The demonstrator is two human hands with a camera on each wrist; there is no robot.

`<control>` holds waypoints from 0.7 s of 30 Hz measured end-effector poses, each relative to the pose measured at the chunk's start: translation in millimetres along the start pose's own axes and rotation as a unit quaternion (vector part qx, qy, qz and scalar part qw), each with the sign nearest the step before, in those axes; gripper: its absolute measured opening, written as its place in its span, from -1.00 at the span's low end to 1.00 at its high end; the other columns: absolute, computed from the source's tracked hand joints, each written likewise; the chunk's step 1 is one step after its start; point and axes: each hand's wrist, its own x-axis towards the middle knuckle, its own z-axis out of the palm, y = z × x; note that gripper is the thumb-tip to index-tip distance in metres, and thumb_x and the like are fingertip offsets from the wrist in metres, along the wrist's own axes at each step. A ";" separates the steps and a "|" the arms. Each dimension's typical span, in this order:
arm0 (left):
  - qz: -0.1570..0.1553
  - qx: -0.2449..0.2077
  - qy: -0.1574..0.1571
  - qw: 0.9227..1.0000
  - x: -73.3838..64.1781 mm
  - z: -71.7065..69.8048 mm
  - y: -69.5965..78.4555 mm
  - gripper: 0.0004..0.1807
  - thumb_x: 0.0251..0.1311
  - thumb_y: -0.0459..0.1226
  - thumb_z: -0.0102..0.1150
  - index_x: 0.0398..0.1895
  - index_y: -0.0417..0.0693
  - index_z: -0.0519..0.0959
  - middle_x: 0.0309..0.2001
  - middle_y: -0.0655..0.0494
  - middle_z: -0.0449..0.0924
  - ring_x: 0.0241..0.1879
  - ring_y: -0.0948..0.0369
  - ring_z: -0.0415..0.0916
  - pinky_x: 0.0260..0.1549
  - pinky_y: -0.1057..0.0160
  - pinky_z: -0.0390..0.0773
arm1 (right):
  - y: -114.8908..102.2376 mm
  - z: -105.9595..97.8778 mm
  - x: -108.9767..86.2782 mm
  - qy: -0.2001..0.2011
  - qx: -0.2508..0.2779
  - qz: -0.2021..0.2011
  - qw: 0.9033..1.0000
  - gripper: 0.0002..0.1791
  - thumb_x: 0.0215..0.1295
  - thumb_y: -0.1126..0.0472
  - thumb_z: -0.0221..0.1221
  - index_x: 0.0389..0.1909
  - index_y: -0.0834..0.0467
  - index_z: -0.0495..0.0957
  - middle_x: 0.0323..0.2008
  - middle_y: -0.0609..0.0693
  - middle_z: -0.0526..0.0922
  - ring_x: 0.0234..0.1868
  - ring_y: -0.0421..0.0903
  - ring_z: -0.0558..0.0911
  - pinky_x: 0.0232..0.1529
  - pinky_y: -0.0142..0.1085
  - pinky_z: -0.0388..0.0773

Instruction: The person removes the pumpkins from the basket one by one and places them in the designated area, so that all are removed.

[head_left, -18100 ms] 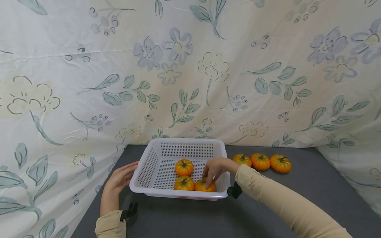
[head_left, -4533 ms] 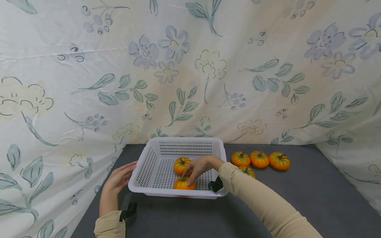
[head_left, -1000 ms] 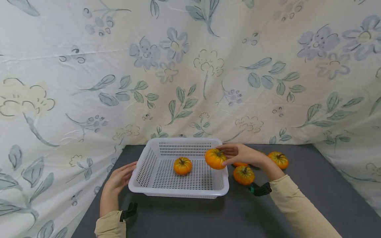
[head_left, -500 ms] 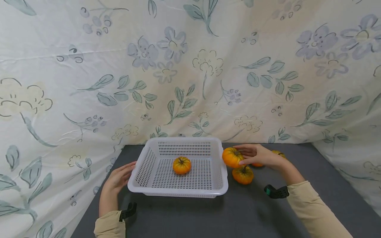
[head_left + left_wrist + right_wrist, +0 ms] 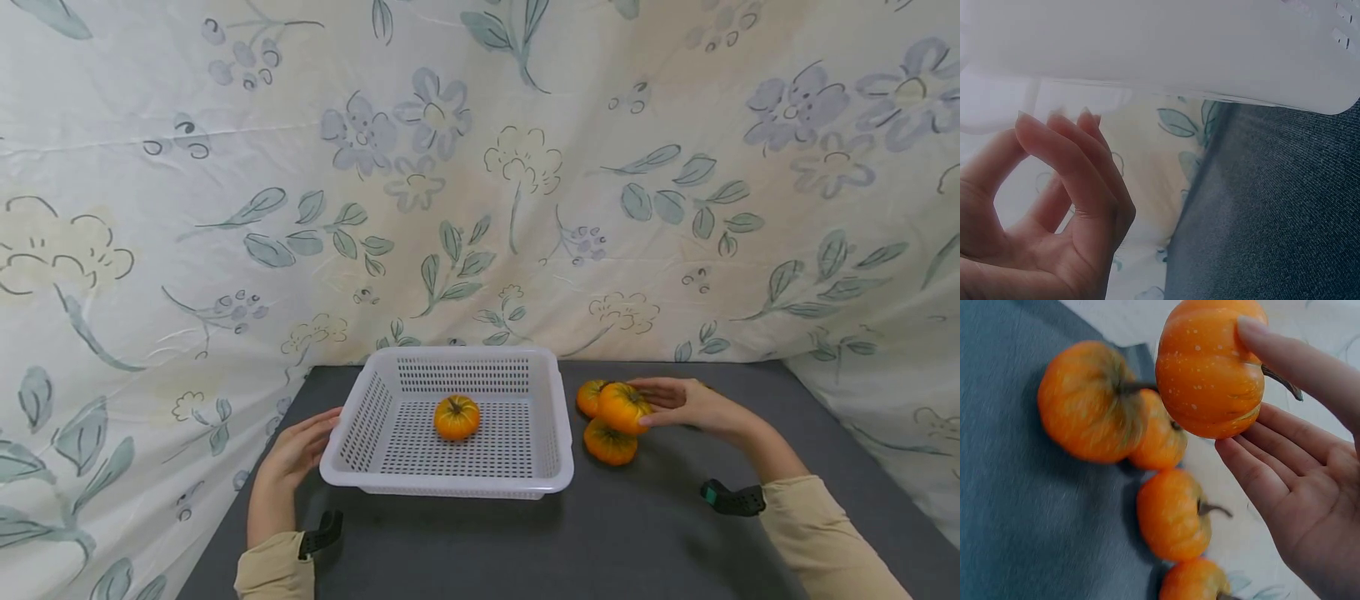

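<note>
A small orange pumpkin [image 5: 624, 408] is pinched between the thumb and fingers of my right hand [image 5: 693, 406], held up over other pumpkins right of the basket. The right wrist view shows this held pumpkin [image 5: 1210, 369] with its stem toward the palm. My left hand [image 5: 296, 454] grips the left rim of a white plastic basket [image 5: 450, 485]; in the left wrist view its bent fingers [image 5: 1079, 162] meet the basket's edge. One pumpkin [image 5: 456, 417] sits inside the basket, near the middle.
On the dark table [image 5: 450, 550], a pumpkin [image 5: 611, 443] lies right of the basket, in front of a row of pumpkins [image 5: 1172, 515] that my right hand partly hides in the head view. A floral cloth [image 5: 525, 208] hangs behind the table.
Two pumpkins have come out of the basket since the earliest frame. In the last second my right hand carried one from above the basket's right side rightward over the table. My left hand stayed put.
</note>
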 end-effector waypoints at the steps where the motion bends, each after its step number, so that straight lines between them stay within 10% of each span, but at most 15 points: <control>1: 0.000 -0.002 -0.001 1.000 -0.1 0.1 0.0 -0.80 0.21 -0.14 0.31 -0.09 0.29 0.67 -0.25 0.48 0.67 -0.15 0.37 0.60 -0.13 0.31 0.56 | 3.2 -1.1 -1.5 0.000 0.000 0.002 1.000 -0.15 0.28 0.06 0.27 0.47 0.27 0.12 0.47 0.33 0.14 0.47 0.34 0.13 0.35 0.14 0.23; 21: 0.002 -0.002 0.000 1.000 -0.6 -0.1 -0.3 -0.85 0.21 -0.15 0.31 -0.19 0.36 0.69 -0.26 0.49 0.67 -0.15 0.37 0.61 -0.14 0.31 0.56 | 59.3 -6.6 -21.6 0.006 -0.002 0.072 0.997 -0.12 0.30 0.00 0.24 0.47 0.33 0.07 0.46 0.43 0.06 0.44 0.43 0.11 0.29 0.21 0.26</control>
